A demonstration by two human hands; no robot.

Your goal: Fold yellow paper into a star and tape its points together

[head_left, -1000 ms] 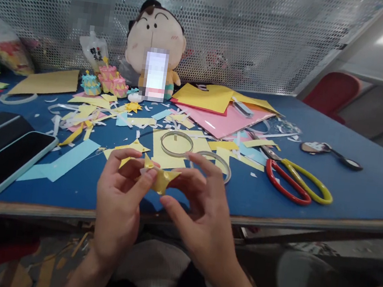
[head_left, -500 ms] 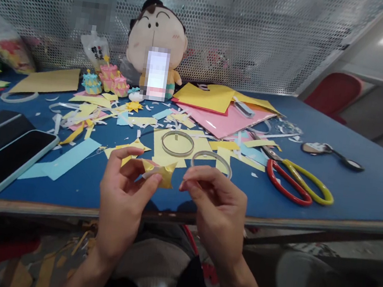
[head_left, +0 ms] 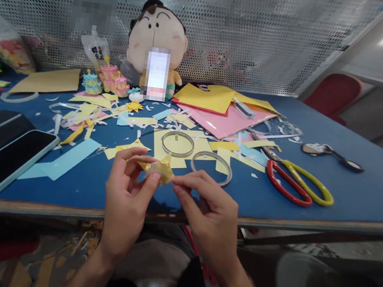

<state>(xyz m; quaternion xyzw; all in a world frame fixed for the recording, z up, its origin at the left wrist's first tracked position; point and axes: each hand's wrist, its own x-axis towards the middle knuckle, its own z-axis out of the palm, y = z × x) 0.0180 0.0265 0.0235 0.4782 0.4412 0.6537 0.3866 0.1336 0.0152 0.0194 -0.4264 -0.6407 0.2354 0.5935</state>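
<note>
A small folded piece of yellow paper [head_left: 164,170] with pointed corners is pinched between the thumb and fingers of my left hand [head_left: 129,192], above the table's front edge. My right hand [head_left: 208,214] has its thumb and forefinger closed at the paper's right-hand point; whether anything small is between those fingertips I cannot make out. Just beyond my hands lie two rolls of narrow tape, one [head_left: 178,143] on a pale yellow sheet [head_left: 206,141] and the other [head_left: 211,167] nearer my right hand. Behind my left fingers rests another yellow folded paper piece [head_left: 137,145].
Scissors [head_left: 299,179] with red and yellow handles lie at right, near a key fob [head_left: 314,149]. A phone [head_left: 8,169] is at left beside blue paper strips [head_left: 74,158]. Paper scraps, coloured sheets [head_left: 223,119], small paper cakes [head_left: 110,78] and a plush doll [head_left: 159,36] stand farther back.
My right hand has moved left and now meets the yellow paper's right point. My left hand has turned the paper slightly, so one corner points up.
</note>
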